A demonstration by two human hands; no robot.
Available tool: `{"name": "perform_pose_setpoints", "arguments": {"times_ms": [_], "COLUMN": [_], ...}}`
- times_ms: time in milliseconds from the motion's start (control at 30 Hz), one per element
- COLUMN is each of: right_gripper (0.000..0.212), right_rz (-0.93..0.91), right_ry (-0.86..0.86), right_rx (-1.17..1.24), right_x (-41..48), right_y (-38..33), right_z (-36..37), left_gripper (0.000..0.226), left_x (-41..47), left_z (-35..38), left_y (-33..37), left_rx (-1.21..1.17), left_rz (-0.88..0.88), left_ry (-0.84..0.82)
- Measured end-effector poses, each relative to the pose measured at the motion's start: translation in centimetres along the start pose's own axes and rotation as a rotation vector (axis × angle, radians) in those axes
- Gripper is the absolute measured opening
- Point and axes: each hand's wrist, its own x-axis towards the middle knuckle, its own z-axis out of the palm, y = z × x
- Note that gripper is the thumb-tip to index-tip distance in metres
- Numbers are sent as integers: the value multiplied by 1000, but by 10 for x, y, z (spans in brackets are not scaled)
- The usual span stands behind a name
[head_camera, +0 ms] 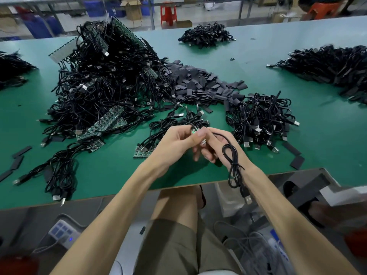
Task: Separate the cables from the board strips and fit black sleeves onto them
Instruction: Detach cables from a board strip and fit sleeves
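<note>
Cable (235,165), thin, black, tied about its middle: one end sits between your hands above the near edge of the desk. The rest drapes over your right wrist and hangs below that edge, with its silver USB plug (248,199) lowest.

Small green board piece (193,132) at the cable's upper end: your left hand (174,144) pinches it between thumb and curled fingers. Your right hand (213,144) grips the same end, thumb on top and fingers curled beneath. Something silvery shows under that thumb, too small to tell.

Short green board strip (143,151) with black cables attached: on the green desk (327,139), just left of your left hand.

Bundle of loose black cables with USB plugs (262,120): beyond your right hand, towards the desk's middle.

Heap of flat black sleeves (198,82): desk centre, touching the bundle and the tall heap.

Tall heap of black cables on long green board strips (103,76): left of centre, reaching towards the far edge.

Tangle of black cables (59,171): near edge, left side, with plugs at the rim.

Loose flat black sleeves (296,162): near edge, right side.

Further black cable piles: one at the far edge (206,34), one at the right edge (333,66), one at the left edge (12,68).
</note>
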Motion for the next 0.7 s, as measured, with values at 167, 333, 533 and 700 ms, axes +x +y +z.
{"name": "perform_pose_setpoints", "arguments": {"times_ms": [167,333,533,700], "right_gripper": [40,40,41,40], "right_rz": [61,49,56,47], "right_ry": [235,282,265,257], "right_rx": [89,69,82,79], "right_x": [3,1,2,3], "right_y": [4,4,3,4], "right_z": [-2,-1,2,1], "left_gripper": [29,27,32,40], "left_x": [6,3,-4,-11], "left_z": [2,-10,-37,-48], "left_y": [9,17,20,22], "left_rx": [103,219,624,965], "left_rz": [-32,-133,-427,-442], "left_ry": [37,47,-36,225]}}
